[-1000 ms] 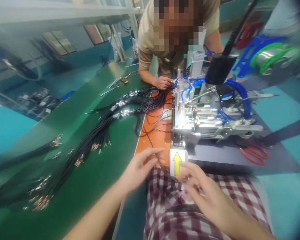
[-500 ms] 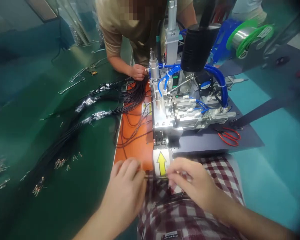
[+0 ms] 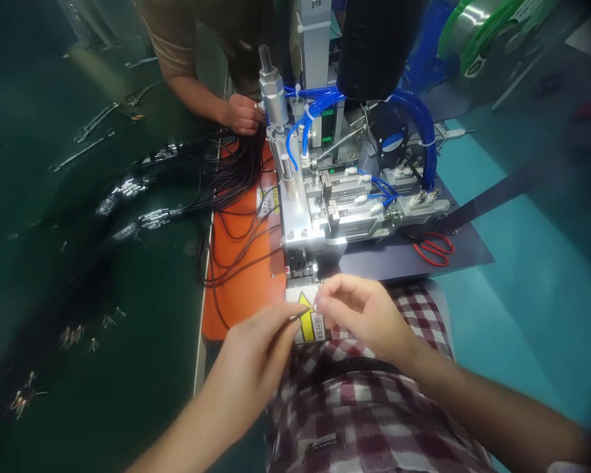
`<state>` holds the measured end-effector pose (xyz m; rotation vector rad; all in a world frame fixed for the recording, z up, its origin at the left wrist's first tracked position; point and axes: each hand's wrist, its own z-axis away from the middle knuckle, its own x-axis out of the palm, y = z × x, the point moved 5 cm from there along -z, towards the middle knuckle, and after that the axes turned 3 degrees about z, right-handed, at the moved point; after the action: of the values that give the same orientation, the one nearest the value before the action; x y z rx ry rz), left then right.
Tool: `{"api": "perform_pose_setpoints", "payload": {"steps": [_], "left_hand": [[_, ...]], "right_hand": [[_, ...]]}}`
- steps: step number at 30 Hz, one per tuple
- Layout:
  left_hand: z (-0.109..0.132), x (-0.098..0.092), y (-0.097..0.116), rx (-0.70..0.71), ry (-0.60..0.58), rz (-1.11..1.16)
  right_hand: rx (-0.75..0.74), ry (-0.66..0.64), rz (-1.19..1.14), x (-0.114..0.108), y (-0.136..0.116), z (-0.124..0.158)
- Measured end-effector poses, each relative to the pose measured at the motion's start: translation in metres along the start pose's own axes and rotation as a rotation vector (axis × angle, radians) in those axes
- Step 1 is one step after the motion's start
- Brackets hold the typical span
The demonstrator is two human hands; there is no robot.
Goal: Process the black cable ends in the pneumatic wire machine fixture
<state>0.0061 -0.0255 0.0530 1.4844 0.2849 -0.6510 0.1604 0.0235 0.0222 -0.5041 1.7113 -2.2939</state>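
Observation:
A thin black cable (image 3: 302, 314) is pinched between the thumb and fingers of my left hand (image 3: 253, 355), with its end pointing right. My right hand (image 3: 367, 315) is closed at that end, thumb against fingers, on the fine wire ends (image 3: 313, 307); the fingertips partly hide them. Both hands are close together above a white label with a yellow arrow (image 3: 306, 332) at the front of the machine (image 3: 345, 220). The machine has metal cylinders and blue air tubes (image 3: 320, 102).
Bundles of black cables (image 3: 236, 167) run over the orange board (image 3: 241, 299) and green table (image 3: 142, 341). Red-handled pliers (image 3: 434, 249) lie right of the machine. A co-worker's hand (image 3: 243, 115) is at the machine's far left. A wire spool (image 3: 473, 26) hangs at upper right.
My hands have come closer together and up over the arrow label, and the cable end now shows between them. The whole view has shifted, so the machine appears further left and higher.

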Motion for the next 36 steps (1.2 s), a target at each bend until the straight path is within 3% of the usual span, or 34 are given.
{"api": "perform_pose_setpoints", "payload": {"steps": [4,8,12,16,20,28,33,36], "left_hand": [[-0.012,0.009,0.007,-0.035,0.044,0.021],[-0.028,0.011,0.005,-0.052,0.101,0.171],[-0.039,0.013,-0.007,-0.191,0.085,0.375],[-0.042,0.016,-0.01,-0.226,0.055,0.412],[-0.041,0.018,-0.011,-0.246,0.039,0.452],[-0.041,0.019,-0.012,-0.308,-0.032,0.613],[-0.04,0.019,-0.011,-0.294,-0.034,0.667],[-0.039,0.021,-0.011,-0.294,-0.048,0.707]], "right_hand": [[-0.052,0.067,0.096,-0.002,-0.006,-0.001],[-0.041,0.119,0.072,-0.018,-0.001,-0.005],[-0.071,0.148,0.057,-0.027,0.002,-0.012],[-0.083,0.154,0.056,-0.022,-0.002,-0.016],[-0.022,0.103,-0.012,-0.016,0.003,-0.019],[0.212,-0.097,-0.37,-0.004,0.023,-0.022],[0.061,0.08,-0.144,-0.005,0.011,-0.017],[0.034,0.11,-0.079,-0.001,0.009,-0.013]]}}
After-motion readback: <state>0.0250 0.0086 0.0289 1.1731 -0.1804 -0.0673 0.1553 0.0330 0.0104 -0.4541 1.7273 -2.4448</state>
